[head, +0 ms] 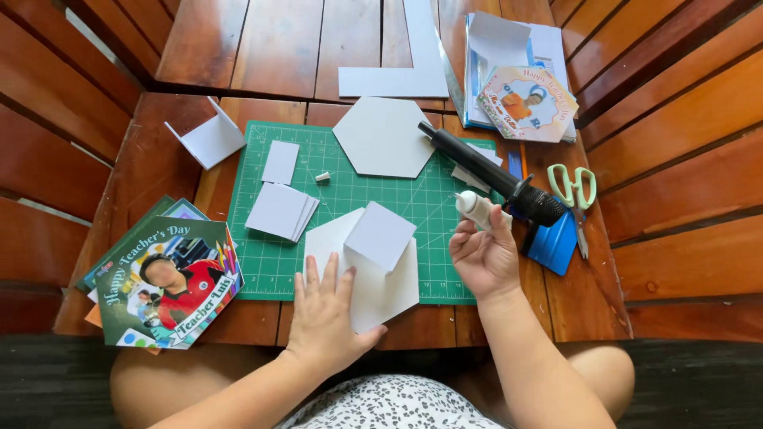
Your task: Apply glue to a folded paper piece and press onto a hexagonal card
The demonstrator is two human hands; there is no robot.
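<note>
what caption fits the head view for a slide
Left hand presses a white hexagon card on a green cutting mat; right hand holds a small glue bottle.

Count, head view:
- Green cutting mat: 1.
- White hexagon cards: 2, one at the mat's top edge, one under the left hand.
- Stack of white squares: 1; single square: 1.
- Black glue gun: 1.
- Scissors: 1 pair.
- Glue bottle: 1.
- Hands: 2.
</note>
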